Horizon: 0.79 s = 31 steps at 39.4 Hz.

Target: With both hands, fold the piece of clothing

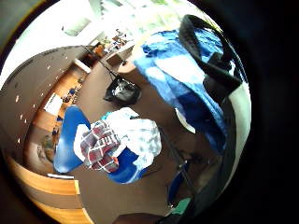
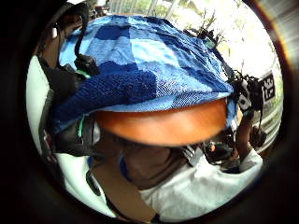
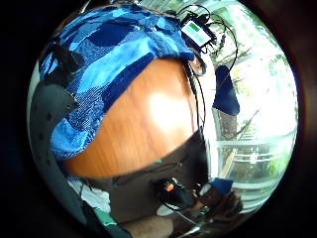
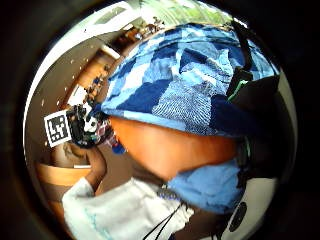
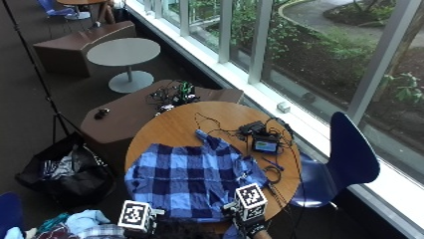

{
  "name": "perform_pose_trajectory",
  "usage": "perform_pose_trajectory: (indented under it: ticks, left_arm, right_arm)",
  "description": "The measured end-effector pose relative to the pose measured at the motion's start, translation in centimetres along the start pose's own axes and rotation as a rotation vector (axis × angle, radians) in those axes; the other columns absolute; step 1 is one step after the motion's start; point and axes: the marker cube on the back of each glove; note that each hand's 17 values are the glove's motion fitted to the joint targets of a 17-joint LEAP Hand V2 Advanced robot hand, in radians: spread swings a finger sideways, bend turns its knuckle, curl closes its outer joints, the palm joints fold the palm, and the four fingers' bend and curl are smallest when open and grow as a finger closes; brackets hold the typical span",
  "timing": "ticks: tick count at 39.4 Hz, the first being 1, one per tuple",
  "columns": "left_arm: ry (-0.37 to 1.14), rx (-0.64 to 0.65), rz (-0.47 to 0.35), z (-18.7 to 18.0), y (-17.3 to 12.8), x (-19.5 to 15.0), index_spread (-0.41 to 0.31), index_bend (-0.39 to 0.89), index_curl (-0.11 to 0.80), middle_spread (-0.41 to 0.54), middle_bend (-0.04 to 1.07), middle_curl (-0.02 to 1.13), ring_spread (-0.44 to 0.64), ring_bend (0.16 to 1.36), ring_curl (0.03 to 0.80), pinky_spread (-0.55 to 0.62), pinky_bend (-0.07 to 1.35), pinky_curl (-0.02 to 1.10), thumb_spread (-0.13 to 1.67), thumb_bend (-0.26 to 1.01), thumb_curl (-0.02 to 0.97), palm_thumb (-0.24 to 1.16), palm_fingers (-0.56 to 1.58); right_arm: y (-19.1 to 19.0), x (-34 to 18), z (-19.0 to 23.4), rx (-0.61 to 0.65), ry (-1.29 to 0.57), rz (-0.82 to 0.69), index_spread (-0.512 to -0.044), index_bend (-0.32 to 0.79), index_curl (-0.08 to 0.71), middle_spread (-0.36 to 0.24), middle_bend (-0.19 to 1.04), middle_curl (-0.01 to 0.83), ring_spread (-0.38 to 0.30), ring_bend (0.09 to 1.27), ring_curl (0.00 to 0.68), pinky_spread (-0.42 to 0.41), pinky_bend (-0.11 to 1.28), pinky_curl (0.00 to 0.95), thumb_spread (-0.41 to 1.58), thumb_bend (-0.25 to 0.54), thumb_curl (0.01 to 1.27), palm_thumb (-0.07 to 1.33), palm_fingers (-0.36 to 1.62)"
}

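A blue plaid shirt (image 5: 192,179) lies spread over the near half of a round wooden table (image 5: 172,129), one sleeve reaching toward the middle. Both hands are at the near edge, where the hem hangs over the rim. In the left palm views, my left hand (image 1: 212,70) has its black fingers curled over the cloth (image 2: 145,60) at the table's edge (image 2: 159,123). My right hand (image 4: 257,100) grips the hem at the other corner, with cloth (image 4: 185,90) wrapped over and under the rim (image 4: 165,145). In the outside view both hands are mostly hidden.
A small device with a screen (image 5: 265,145) and tangled cables lie on the table's far right. A blue chair (image 5: 344,154) stands to the right, a black bag (image 5: 59,174) on the floor to the left. Another blue chair holds a pile of clothes (image 1: 117,140).
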Motion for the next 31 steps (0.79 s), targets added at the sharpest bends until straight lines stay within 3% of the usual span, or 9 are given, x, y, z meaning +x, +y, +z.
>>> perform_pose_trajectory:
  ticks: [6,11,16,21,25,31]
  left_arm:
    - [0.040,-0.128,0.121,-4.0,1.7,-0.4,-0.317,0.28,0.380,-0.329,0.42,0.46,-0.38,0.72,0.397,-0.15,0.19,0.27,1.13,0.11,0.366,0.68,1.24]
    - [0.007,-0.182,0.219,-7.4,0.2,-0.9,-0.327,0.25,0.396,-0.348,0.41,0.46,-0.41,0.75,0.417,-0.19,0.20,0.30,1.12,0.09,0.370,0.70,1.27]
    - [-0.105,-0.185,0.186,-8.6,-5.7,-2.7,-0.333,0.23,0.410,-0.358,0.41,0.47,-0.41,0.76,0.428,-0.21,0.20,0.32,1.11,0.07,0.375,0.73,1.27]
    - [-0.144,-0.238,0.095,-7.9,-15.4,-4.4,-0.332,0.18,0.416,-0.361,0.41,0.47,-0.42,0.79,0.439,-0.24,0.22,0.34,1.12,0.05,0.375,0.74,1.29]
    - [-0.089,-0.348,0.047,-4.2,-22.1,-5.6,-0.333,0.17,0.419,-0.365,0.41,0.47,-0.42,0.81,0.447,-0.26,0.23,0.36,1.13,0.03,0.374,0.75,1.30]
    - [0.048,-0.542,0.024,2.2,-26.6,-6.2,-0.330,0.17,0.423,-0.368,0.42,0.48,-0.42,0.85,0.458,-0.28,0.24,0.38,1.14,0.01,0.374,0.76,1.30]
  right_arm:
    - [2.3,0.1,-3.7,-0.149,-0.005,-0.125,-0.308,0.29,0.367,-0.231,0.32,0.389,-0.279,0.62,0.365,-0.080,0.15,0.256,1.14,0.231,0.41,0.98,1.14]
    - [-0.1,1.8,-7.3,-0.176,-0.091,-0.181,-0.311,0.22,0.372,-0.247,0.32,0.401,-0.288,0.65,0.384,-0.093,0.17,0.265,1.12,0.217,0.41,1.01,1.17]
    - [-5.9,3.2,-12.1,-0.140,-0.247,-0.079,-0.314,0.13,0.357,-0.251,0.31,0.410,-0.290,0.66,0.399,-0.120,0.23,0.293,1.13,0.194,0.41,1.01,1.19]
    - [-17.7,5.7,-11.0,-0.124,-0.422,-0.009,-0.312,0.07,0.320,-0.248,0.31,0.418,-0.283,0.70,0.416,-0.187,0.34,0.333,1.09,0.140,0.40,0.99,1.23]
    - [-27.0,7.0,-7.8,-0.137,-0.504,0.099,-0.311,0.07,0.297,-0.246,0.31,0.426,-0.275,0.75,0.433,-0.249,0.39,0.356,1.05,0.098,0.40,0.98,1.25]
    - [-31.4,7.1,-5.9,0.028,-0.435,0.214,-0.309,0.09,0.282,-0.246,0.33,0.439,-0.262,0.79,0.452,-0.292,0.44,0.378,0.99,0.048,0.41,0.98,1.26]
